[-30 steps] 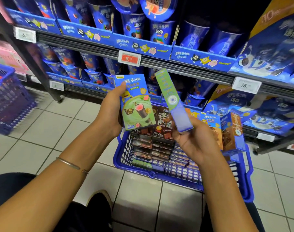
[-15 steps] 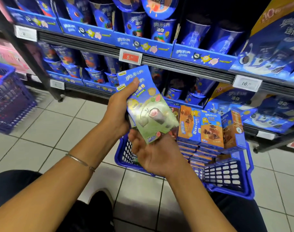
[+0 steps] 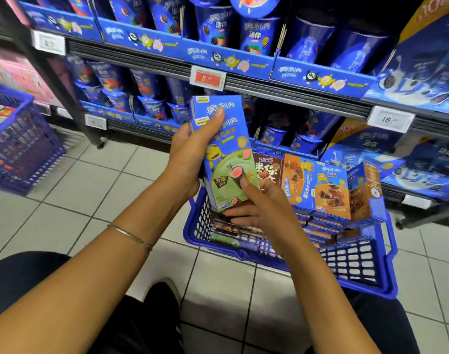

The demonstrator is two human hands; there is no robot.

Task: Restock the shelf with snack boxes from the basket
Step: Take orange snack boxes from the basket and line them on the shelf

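My left hand grips two stacked blue-and-green snack boxes upright above the blue basket, thumb across the upper front. My right hand holds the lower end of the front box, thumb on its face and fingers under its bottom edge. Behind the held pair, more boxes stand upright in the basket: a brown one and several blue-and-orange ones. Flat packs lie lower in the basket. The shelf in front carries blue snack cups and boxes.
A second blue basket stands on the tiled floor at the left. Price tags hang on the shelf rails. A dark upright post divides the shelving. My dark shoe and knees are at the bottom.
The second green box, held edge-on in my right hand a second ago, now lies stacked on the one in my left hand. My right hand has shifted to the stack's lower end.
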